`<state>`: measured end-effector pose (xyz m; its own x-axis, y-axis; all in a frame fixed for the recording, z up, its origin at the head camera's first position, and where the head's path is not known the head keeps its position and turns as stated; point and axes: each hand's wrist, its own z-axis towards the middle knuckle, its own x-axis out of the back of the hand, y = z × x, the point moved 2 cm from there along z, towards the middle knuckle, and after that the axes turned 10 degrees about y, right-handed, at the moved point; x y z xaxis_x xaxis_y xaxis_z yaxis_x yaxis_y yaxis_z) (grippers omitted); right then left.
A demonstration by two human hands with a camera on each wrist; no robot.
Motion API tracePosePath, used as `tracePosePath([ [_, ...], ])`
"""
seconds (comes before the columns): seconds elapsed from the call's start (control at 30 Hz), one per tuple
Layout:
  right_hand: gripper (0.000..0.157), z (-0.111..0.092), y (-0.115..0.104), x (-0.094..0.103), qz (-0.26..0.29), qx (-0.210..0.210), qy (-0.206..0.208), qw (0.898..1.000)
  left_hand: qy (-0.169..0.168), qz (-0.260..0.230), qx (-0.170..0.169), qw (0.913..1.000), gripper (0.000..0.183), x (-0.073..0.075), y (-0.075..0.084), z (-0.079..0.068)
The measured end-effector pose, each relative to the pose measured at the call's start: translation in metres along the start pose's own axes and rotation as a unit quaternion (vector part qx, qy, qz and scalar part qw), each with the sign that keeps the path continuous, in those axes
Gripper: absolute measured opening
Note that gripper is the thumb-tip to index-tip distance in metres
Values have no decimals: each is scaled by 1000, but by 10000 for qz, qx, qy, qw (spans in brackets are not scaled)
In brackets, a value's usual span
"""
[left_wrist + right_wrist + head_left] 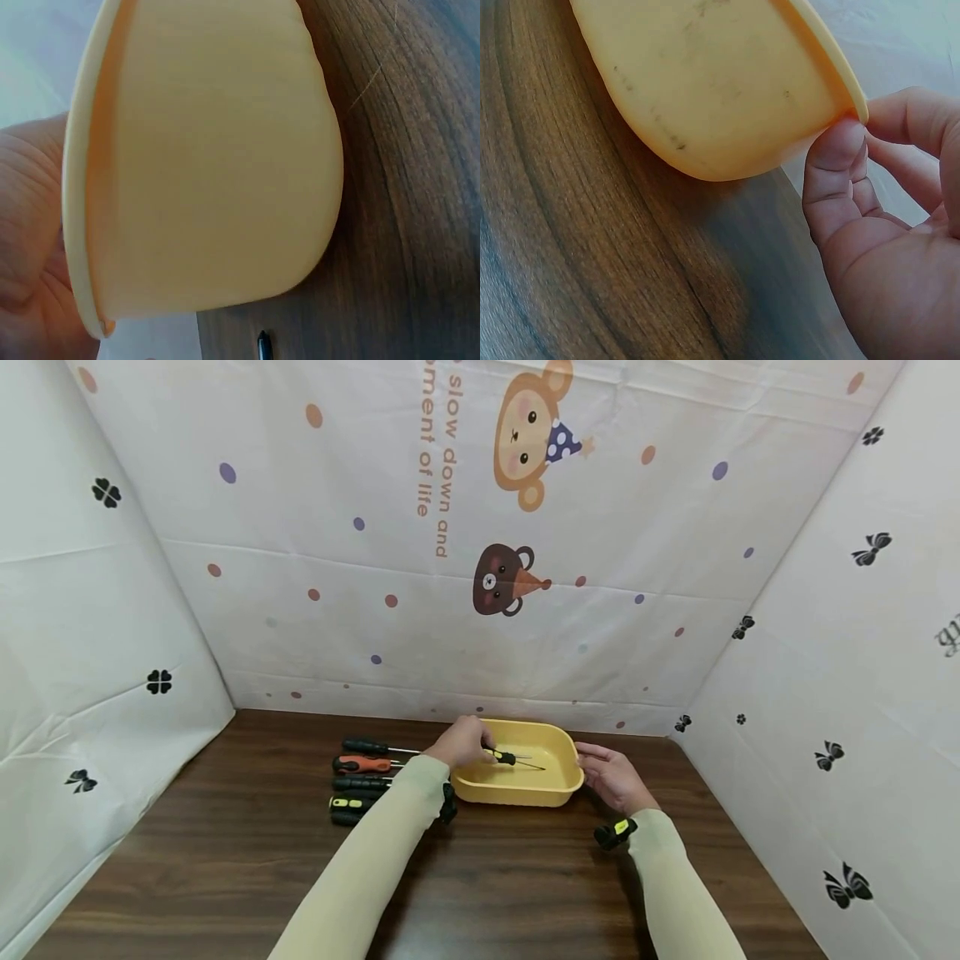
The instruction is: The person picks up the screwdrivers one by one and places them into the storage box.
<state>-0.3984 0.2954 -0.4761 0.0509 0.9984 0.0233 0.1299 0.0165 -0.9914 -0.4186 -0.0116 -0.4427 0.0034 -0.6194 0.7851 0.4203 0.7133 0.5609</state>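
Observation:
A yellow plastic basin stands on the table near the back wall. My left hand reaches over its left side and holds a small screwdriver with a black and yellow handle, its thin shaft pointing right. A second thin shaft shows beside it; its handle is hidden. In the left wrist view, the basin's side covers the fingers of that hand. My right hand pinches the basin's rim at the right end, thumb below and fingers above, as the right wrist view shows on the rim.
Several screwdrivers lie in a row left of the basin, among them a dark-handled one, an orange and black one and a black and yellow one. My left forearm partly covers them. Patterned white sheets enclose the wooden table.

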Motion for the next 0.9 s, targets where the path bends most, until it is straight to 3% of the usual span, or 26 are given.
tracePosePath([
  [0.1, 52, 0, 0, 1, 26, 43, -47, 10000, -46, 131, -69, 9999, 12, -3, 3, 1],
  [0.37, 53, -1, -1, 0, -55, 42, -43, 10000, -271, 754, 1, 9968, 48, -8, 9, 2],
  [0.53, 51, -1, -1, 0, -60, 18, 34, 10000, -266, 1051, -154, 9940, 61, -8, 13, 1],
  [0.9, 54, 0, 0, 2, -105, -7, 0, 9999, -286, 1392, -136, 9898, 62, -10, 13, 4],
])
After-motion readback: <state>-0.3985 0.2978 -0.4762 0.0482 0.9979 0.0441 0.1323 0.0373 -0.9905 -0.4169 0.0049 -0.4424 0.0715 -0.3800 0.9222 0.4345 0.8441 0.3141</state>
